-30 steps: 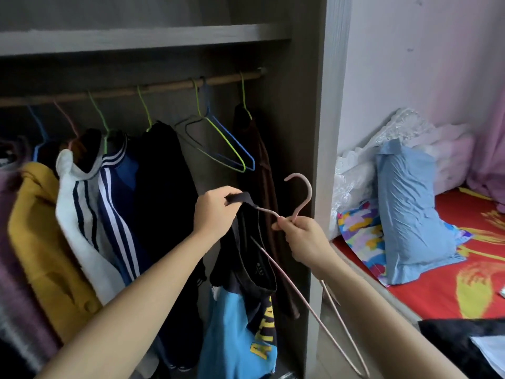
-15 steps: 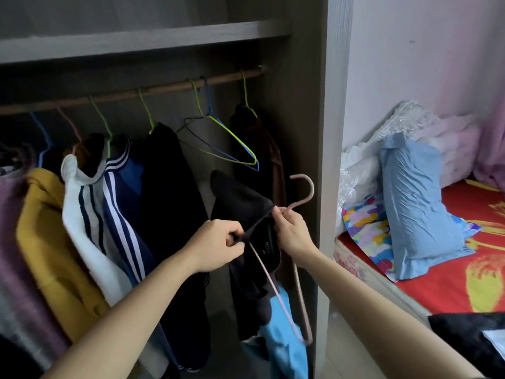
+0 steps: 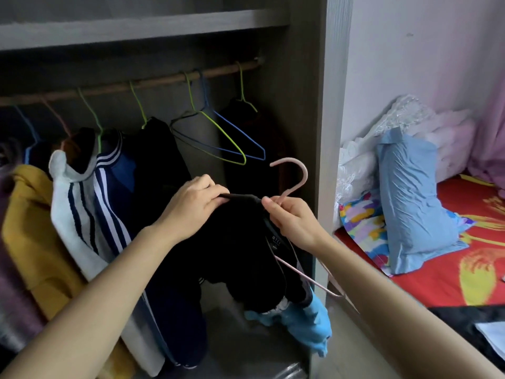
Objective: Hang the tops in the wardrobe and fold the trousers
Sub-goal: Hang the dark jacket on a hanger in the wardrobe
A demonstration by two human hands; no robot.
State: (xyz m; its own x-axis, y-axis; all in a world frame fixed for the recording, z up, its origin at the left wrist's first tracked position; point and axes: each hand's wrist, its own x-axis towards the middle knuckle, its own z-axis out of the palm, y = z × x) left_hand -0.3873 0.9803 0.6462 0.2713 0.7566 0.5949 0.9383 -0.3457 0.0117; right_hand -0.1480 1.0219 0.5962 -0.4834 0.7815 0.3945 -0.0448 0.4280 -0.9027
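blue pillow (image 3: pixel 410 192), red bedsheet (image 3: pixel 437 283), pink curtain (image 3: pixel 490 138)

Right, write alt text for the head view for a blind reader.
A person's left hand grips a black top while the right hand pinches the neck of a pink hanger partly inside it, before an open wardrobe. Other clothes hang on its rail.

The top (image 3: pixel 240 242) is black, light blue at its lower part. The held hanger (image 3: pixel 302 176) is pink. On the brown rail (image 3: pixel 164 79): yellow-green hanger (image 3: pixel 224 135), blue hanger (image 3: pixel 240 132), black garment (image 3: pixel 161 160), navy jacket (image 3: pixel 114 203) with white stripes, white hoodie (image 3: pixel 73 209) with navy stripes, mustard garment (image 3: pixel 27 214). The bed sheet (image 3: pixel 451 274) is red with yellow marks.
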